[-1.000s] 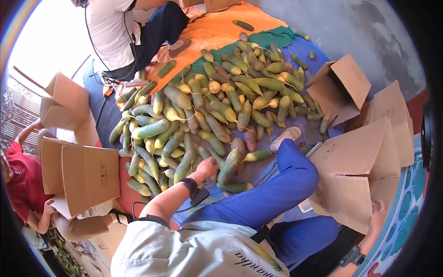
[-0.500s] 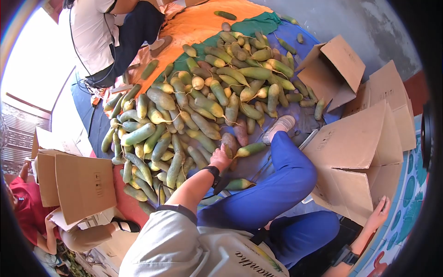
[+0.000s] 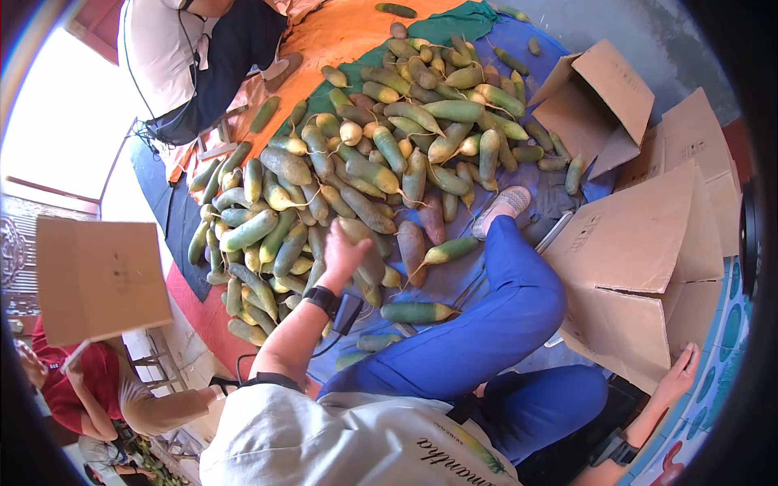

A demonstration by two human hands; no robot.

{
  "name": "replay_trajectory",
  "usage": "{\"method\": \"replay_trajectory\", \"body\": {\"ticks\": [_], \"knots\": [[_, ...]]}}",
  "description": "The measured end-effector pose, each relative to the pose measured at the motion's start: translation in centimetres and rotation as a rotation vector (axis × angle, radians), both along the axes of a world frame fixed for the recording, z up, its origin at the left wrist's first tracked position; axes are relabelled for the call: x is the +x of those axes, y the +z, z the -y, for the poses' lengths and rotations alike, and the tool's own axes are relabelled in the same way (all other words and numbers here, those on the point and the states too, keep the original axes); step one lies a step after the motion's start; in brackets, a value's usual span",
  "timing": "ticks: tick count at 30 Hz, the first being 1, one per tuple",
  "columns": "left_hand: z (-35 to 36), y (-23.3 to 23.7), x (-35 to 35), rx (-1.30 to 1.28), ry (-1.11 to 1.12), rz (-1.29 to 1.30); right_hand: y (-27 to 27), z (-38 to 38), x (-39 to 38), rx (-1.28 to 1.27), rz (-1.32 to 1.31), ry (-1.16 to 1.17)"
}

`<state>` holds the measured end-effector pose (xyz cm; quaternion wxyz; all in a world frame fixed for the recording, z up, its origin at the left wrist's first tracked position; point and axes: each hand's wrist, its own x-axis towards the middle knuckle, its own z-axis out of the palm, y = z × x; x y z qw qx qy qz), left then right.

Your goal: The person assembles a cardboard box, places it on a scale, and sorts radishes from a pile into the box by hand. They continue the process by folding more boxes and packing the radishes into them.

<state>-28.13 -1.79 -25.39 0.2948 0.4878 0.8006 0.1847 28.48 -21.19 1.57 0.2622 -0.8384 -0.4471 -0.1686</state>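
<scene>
My left hand (image 3: 344, 253), with a black wrist strap and a small box on a cable, reaches over the pile of green radishes (image 3: 373, 174). Its thumb and fingers are spread at the end of a thick green radish (image 3: 371, 266). Close to that hand lie a brownish radish (image 3: 412, 247) and a green radish with a yellow end (image 3: 450, 251). At the lower right, my right hand (image 3: 686, 368) has its fingers stretched out beside the edge of an open cardboard box (image 3: 620, 235). A dark watch sits on that wrist.
Another open cardboard box (image 3: 596, 101) stands behind, at the upper right. A person in white (image 3: 162, 65) sits on a low stool at the upper left. At the left, a person in a red shirt (image 3: 77, 373) is behind a raised cardboard box (image 3: 105, 279). An orange sheet (image 3: 340, 40) lies under the far side.
My left hand has moved left and up across the pile, its fingers now spread. The cardboard box by the person in red has shifted left and up. My right hand remains by its box.
</scene>
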Motion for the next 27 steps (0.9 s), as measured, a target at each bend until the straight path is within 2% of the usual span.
{"method": "replay_trajectory", "body": {"ticks": [1, 3, 5, 9, 11, 15, 17, 18, 19, 21, 22, 24, 25, 27], "knots": [[-0.2, 1.3, -0.3, -0.031, 0.045, -0.088, -0.1, 0.0, 0.0, -0.003, -0.002, -0.002], [-0.1, 1.7, -0.6, 0.328, -0.076, -0.392, -0.2, 0.1, 0.3, 0.014, 0.008, -0.022], [0.6, 1.1, 0.6, 0.42, -0.246, -0.474, -0.2, 0.1, 0.1, 0.019, 0.0, -0.02], [4.1, -5.7, 4.5, -0.002, -0.658, -0.189, 0.0, 0.2, -0.4, 0.033, -0.043, -0.021], [4.8, -7.8, 7.0, -0.302, -0.64, -0.149, 0.1, 0.4, -0.5, 0.012, -0.039, -0.035], [4.4, -11.7, 8.9, -0.497, -0.587, 0.058, 0.2, 0.6, -0.9, 0.001, -0.063, -0.03], [3.2, -11.9, 9.5, -0.851, -0.236, 0.461, 0.3, 0.5, -1.0, -0.006, -0.031, -0.028], [3.0, -11.8, 9.7, -0.808, -0.239, 0.436, 0.3, 0.4, -1.1, -0.008, -0.003, -0.026], [3.0, -13.6, 9.5, -0.808, -0.241, 0.435, 0.3, 0.4, -1.2, -0.007, -0.002, -0.029], [2.9, -18.3, 8.6, -0.594, -0.653, 0.143, 0.2, 0.2, -1.4, 0.047, -0.082, -0.037], [2.6, -17.7, 8.4, -0.59, -0.654, 0.142, 0.1, 0.2, -1.4, 0.051, -0.082, -0.037], [1.7, -13.9, 8.4, -0.4, -0.668, 0.372, 0.1, 0.3, -1.1, 0.022, -0.034, -0.027], [1.1, -10.3, 8.8, -0.391, -0.668, 0.372, 0.1, 0.3, -0.9, 0.03, -0.031, -0.025], [0.2, -2.2, 9.7, -0.496, -0.288, 0.9, 0.0, 0.3, -0.8, 0.024, -0.051, -0.017]]}}
